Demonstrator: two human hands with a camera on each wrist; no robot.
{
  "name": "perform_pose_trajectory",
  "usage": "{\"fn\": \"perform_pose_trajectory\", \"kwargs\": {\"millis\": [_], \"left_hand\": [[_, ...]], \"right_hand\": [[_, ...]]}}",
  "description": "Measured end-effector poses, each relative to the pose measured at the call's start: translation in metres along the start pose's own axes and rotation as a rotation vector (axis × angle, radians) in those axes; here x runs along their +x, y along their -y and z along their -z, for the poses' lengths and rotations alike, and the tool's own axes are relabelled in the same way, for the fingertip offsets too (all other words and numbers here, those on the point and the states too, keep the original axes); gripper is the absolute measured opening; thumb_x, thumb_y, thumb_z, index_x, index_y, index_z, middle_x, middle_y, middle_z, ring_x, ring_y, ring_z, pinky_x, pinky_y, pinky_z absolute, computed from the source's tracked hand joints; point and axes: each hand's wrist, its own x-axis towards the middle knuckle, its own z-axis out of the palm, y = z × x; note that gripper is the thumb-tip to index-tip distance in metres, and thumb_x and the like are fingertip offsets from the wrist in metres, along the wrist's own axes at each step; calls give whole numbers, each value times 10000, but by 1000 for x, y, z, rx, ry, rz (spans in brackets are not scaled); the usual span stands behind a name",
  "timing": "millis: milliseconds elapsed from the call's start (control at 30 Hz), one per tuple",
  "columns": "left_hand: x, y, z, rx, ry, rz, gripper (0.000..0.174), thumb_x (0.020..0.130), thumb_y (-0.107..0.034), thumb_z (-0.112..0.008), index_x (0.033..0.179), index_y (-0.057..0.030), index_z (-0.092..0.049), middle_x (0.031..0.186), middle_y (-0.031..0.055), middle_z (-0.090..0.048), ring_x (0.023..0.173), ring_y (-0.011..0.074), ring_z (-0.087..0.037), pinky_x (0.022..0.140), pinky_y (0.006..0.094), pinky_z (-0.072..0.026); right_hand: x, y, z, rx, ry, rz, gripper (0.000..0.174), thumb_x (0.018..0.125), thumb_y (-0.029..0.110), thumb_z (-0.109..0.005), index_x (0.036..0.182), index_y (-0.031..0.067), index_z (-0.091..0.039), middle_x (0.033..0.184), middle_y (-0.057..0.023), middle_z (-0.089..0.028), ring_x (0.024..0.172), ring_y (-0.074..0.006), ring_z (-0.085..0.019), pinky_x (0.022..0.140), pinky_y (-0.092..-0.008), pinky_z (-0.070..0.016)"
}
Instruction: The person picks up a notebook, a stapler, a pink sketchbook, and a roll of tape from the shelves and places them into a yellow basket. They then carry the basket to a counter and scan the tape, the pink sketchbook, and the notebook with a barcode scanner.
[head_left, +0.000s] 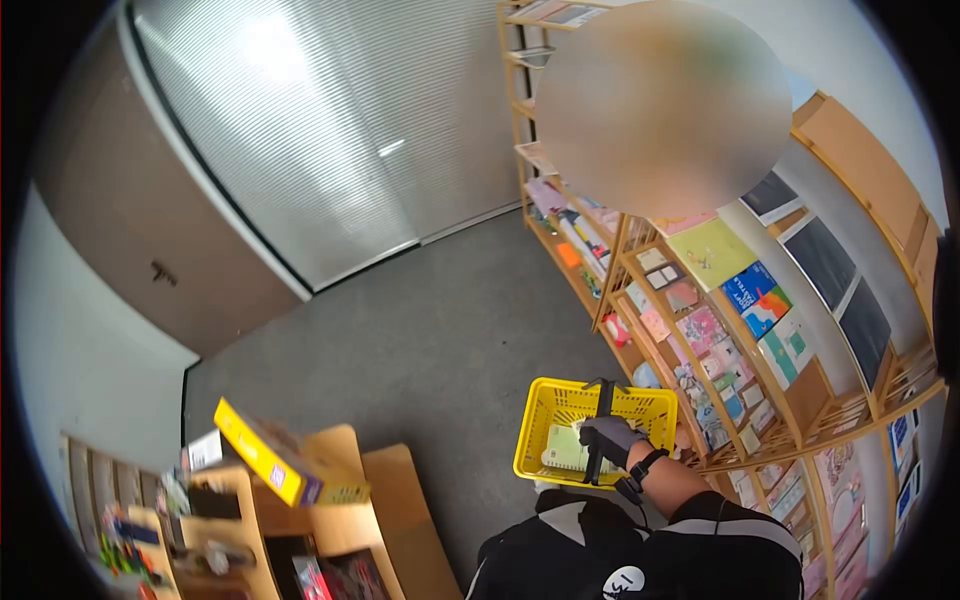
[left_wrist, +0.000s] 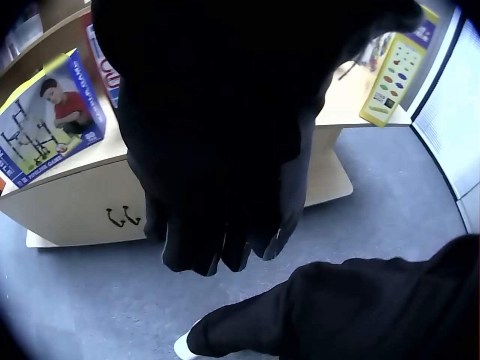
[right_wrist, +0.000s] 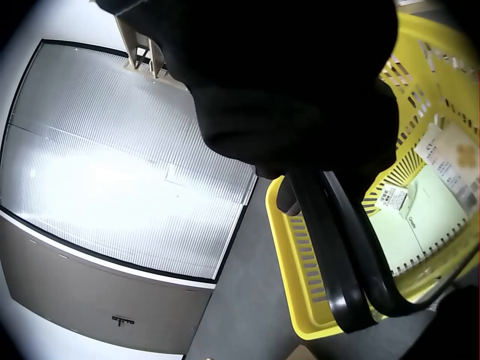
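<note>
My gloved right hand (head_left: 612, 440) grips the black handles (right_wrist: 330, 255) of a yellow shopping basket (head_left: 531, 428), fingers wrapped round them. Inside the basket lie a pale green spiral notebook (right_wrist: 411, 234) and a small packet with a white label (right_wrist: 450, 166). In the left wrist view my left hand (left_wrist: 217, 165) hangs in a dark glove, its fingers pointing down and nothing visible in them. It is nearest to a low wooden display unit (left_wrist: 82, 202), which holds boxed games, among them a blue one (left_wrist: 52, 124). The head view does not show the left hand.
A wooden shelf rack (head_left: 800, 400) of stationery runs along the right, close to the basket. A yellow box (head_left: 262, 450) stands on the wooden unit at lower left. Ahead are grey floor (head_left: 400, 330) and a ribbed sliding door (head_left: 330, 130).
</note>
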Motion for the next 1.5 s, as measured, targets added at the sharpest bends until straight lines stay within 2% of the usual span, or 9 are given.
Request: {"fn": "perform_pose_trajectory", "kwargs": {"millis": [133,400,533,1000,1133,1233,1300,1367,1500], "left_hand": [[49,-17,68,57,-8,-73,535,983,-564,-576,1276,-161,-770,1269,139,-761,1179,353,-720,1023,482,-546],[168,-21,219,153,-35,-243,463,991,-460,-587,1289,-150,-758,1251,117,-770,1165,317,-730,1003,448,-562],[250,-25,330,219,-75,-370,431,995,-408,-593,1296,-145,-753,1241,105,-775,1158,299,-736,993,430,-570],[407,-89,570,403,-102,-637,352,1008,-238,-611,1318,-127,-734,1211,68,-790,1136,240,-753,960,374,-596],[454,-138,635,263,22,-563,367,981,-264,-690,1338,-193,-740,1238,17,-785,1090,182,-747,889,328,-605],[466,-190,680,452,-88,-1046,348,991,-223,-673,1327,-157,-739,1159,16,-807,978,189,-774,847,332,-615],[466,-247,714,-81,229,-448,302,998,-228,-652,1262,-129,-760,1055,41,-820,889,201,-783,795,336,-612],[469,-309,740,-10,159,-340,245,1010,-223,-612,1132,-107,-790,956,65,-817,827,221,-778,764,356,-600],[478,-439,787,534,-115,-738,286,996,-302,-591,963,-107,-797,885,100,-791,835,278,-760,772,451,-580]], "right_hand": [[58,26,1,285,189,4,125,1003,117,-677,937,22,-726,784,-50,-698,658,-162,-666,606,-298,-497],[141,101,-27,81,-180,54,200,950,193,-693,848,28,-742,776,-58,-706,659,-166,-665,616,-315,-510],[184,143,-33,-478,-208,244,163,946,161,-694,862,29,-740,771,-68,-702,665,-190,-676,623,-318,-522],[252,211,-40,745,-487,111,161,989,197,-676,958,40,-700,773,-78,-677,703,-231,-669,644,-376,-540],[275,194,-16,751,-538,108,175,982,206,-679,965,33,-700,766,-94,-677,685,-246,-663,636,-377,-539],[283,203,-22,740,-602,90,182,970,204,-676,898,40,-707,749,-98,-679,658,-249,-659,615,-369,-529],[272,215,-26,707,-691,56,208,956,198,-671,816,49,-709,731,-106,-681,626,-250,-654,588,-362,-516],[263,211,-32,726,-739,30,219,952,192,-662,788,54,-706,723,-101,-682,613,-242,-650,576,-358,-510],[266,170,-23,382,-850,93,201,930,178,-659,770,71,-717,724,-89,-699,630,-239,-672,591,-364,-525]]}}
